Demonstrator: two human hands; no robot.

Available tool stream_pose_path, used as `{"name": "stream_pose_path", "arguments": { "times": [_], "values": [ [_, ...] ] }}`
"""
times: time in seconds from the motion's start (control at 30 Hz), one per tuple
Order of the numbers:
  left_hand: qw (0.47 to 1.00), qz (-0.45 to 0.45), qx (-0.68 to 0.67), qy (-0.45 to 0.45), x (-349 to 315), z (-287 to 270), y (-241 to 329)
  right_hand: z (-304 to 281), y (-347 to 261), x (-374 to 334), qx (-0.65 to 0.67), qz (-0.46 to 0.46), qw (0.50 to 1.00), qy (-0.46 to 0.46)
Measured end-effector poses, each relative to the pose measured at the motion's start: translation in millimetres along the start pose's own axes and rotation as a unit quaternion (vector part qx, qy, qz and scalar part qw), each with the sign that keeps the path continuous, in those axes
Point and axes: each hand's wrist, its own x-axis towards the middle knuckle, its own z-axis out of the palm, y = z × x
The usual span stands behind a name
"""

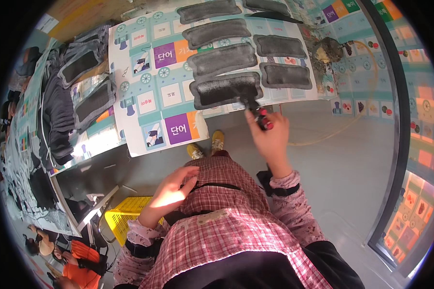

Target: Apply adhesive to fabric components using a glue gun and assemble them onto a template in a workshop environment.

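Observation:
My right hand [271, 137] is closed round a small black-and-red hand tool [261, 117], its tip blurred. That tip is over the lower right part of a dark grey padded piece [222, 92], a rounded rectangle with a raised border and whitish specks along its upper side. Similar grey pieces lie in two columns on the printed sheet covering the table, one of them [284, 76] just right of the tool. My left hand [172, 190] hovers before my checked apron [217, 231], holding nothing, with its fingers loosely bent and apart.
Dark grey pieces form a stack [58, 111] on the left table. Below it stands a yellow plastic basket [125, 214]. A pale hose [323, 139] curves over the floor at right, near a black metal frame post [401, 96]. A person in orange [84, 262] is at lower left.

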Motion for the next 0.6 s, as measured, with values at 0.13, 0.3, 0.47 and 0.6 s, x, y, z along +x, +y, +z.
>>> {"name": "stream_pose_path", "arguments": {
  "times": [0.13, 0.3, 0.47, 0.6],
  "values": [
    [0.999, -0.002, 0.041, -0.007, -2, 1, 1, 8, -9, -1, 0.025, 0.004, 1.0, -0.019],
    [1.0, 0.009, 0.01, -0.009, -2, 1, 1, 14, -33, -21, 0.098, -0.071, 0.992, -0.032],
    [0.999, -0.005, 0.035, -0.002, -9, -1, -3, -9, 30, -15, -0.011, 0.028, 0.999, -0.01],
    [0.999, -0.009, 0.039, -0.009, -7, 1, 3, -6, 22, -10, -0.045, 0.049, 0.998, 0.006]
  ]
}}
